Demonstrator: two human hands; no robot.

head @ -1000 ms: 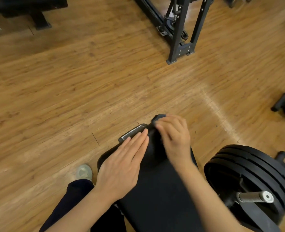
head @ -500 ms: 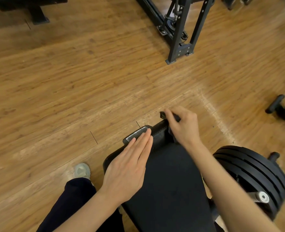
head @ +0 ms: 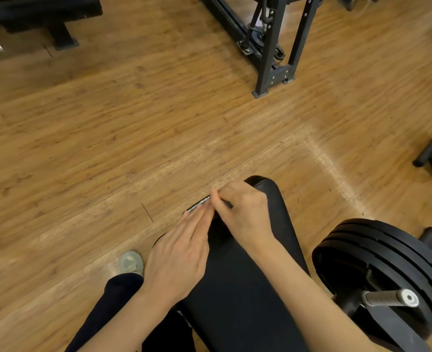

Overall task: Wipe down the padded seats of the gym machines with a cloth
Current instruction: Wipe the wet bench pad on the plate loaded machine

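Wooden gym floor (head: 108, 148); the padded seat (head: 235, 288) lies below me. My left hand (head: 176, 260) presses flat, steadying it, I judge; right hand (head: 242, 214) pinches a dark cloth (head: 227, 204) (barely visible) at the far edge.

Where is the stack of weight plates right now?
Head view, lower right: the weight plates sit on the floor just right of the black seat, beside the right forearm.

Black seat (head: 248, 288) — brown wood-grain floor (head: 133, 138).
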